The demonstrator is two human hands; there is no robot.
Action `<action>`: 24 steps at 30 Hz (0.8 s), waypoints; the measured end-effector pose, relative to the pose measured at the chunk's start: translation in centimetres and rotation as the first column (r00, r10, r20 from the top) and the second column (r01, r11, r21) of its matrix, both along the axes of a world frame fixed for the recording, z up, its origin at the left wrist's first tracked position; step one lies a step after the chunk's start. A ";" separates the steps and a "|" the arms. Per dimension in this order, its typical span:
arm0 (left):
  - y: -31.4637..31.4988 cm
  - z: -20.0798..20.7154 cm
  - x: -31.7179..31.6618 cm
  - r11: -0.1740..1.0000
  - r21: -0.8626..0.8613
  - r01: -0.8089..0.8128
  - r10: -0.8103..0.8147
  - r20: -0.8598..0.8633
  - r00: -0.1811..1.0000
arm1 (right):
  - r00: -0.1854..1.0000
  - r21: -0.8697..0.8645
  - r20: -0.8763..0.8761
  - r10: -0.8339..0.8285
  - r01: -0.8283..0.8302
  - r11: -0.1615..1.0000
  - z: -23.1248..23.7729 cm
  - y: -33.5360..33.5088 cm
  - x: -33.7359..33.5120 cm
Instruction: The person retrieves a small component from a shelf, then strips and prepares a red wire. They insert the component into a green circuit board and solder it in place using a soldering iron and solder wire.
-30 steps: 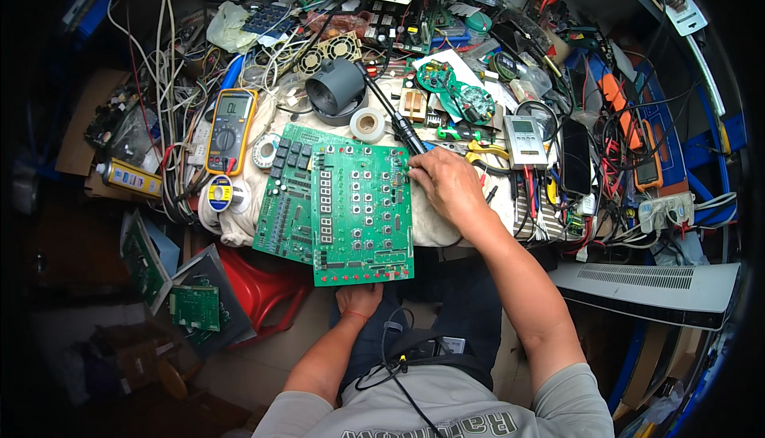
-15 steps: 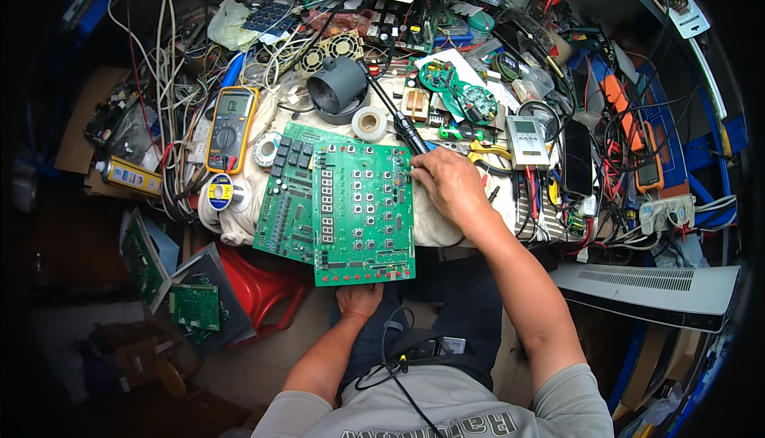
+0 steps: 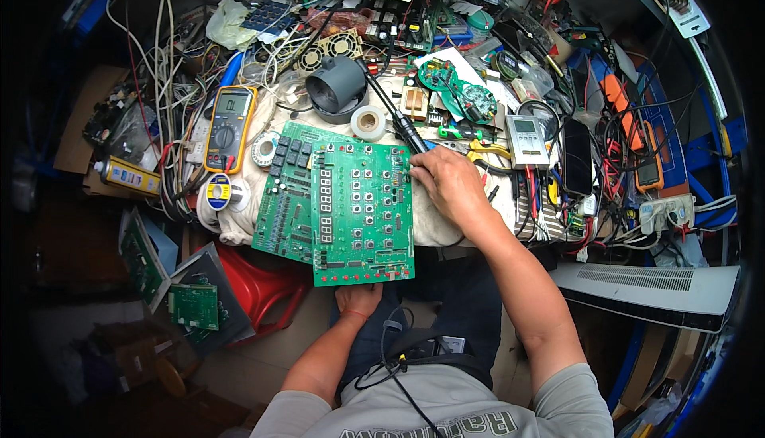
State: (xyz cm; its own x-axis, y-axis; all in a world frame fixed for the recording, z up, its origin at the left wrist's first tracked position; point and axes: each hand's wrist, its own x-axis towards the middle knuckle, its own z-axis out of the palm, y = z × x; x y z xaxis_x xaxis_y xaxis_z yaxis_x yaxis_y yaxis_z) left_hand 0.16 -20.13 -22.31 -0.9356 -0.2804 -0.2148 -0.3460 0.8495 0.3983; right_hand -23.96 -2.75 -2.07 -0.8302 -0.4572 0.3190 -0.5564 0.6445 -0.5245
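while the right hand (image 3: pixel 450 187) pinches the right edge of a green circuit board (image 3: pixel 378 207), the left hand (image 3: pixel 360 301) sits at its near edge, fingertips hidden beneath, so i cannot tell its grip. the board juts past the front edge of the cloth-covered tabletop (image 3: pixel 430 234), overlapping a second green board (image 3: pixel 279 219). a yellow multimeter (image 3: pixel 231 129) lies toward the tabletop's left edge.

Green circuit board (image 3: pixel 364 219), red-dotted along one edge; yellow-rimmed multimeter (image 3: pixel 229 133); shadowed box (image 3: pixel 134 350), perhaps brown
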 end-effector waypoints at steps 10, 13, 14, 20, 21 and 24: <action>-0.1 -0.3 0.0 1.000 -0.018 0.010 -0.009 0.028 1.000 | 1.000 0.007 -0.006 0.009 -0.009 1.000 0.0 0.1 0.1; -0.1 -0.2 0.0 1.000 -0.021 0.017 -0.016 0.026 1.000 | 1.000 0.018 -0.019 0.017 -0.017 1.000 0.0 0.1 0.0; -0.1 -0.2 0.0 1.000 -0.017 0.015 -0.014 0.036 0.999 | 1.000 0.017 -0.018 0.018 -0.018 1.000 0.0 0.1 0.0; 0.0 0.0 0.0 1.000 0.011 -0.012 0.012 0.005 1.000 | 0.999 0.003 -0.035 0.032 -0.032 0.999 0.0 0.1 0.1; -0.1 -0.1 0.0 1.000 0.003 0.000 0.000 0.013 1.000 | 0.999 0.001 -0.037 0.031 -0.031 1.000 0.0 0.1 0.1; -0.2 -0.2 0.1 1.000 -0.017 0.025 -0.025 0.019 1.000 | 0.999 0.000 -0.036 0.029 -0.030 1.000 0.0 0.1 0.1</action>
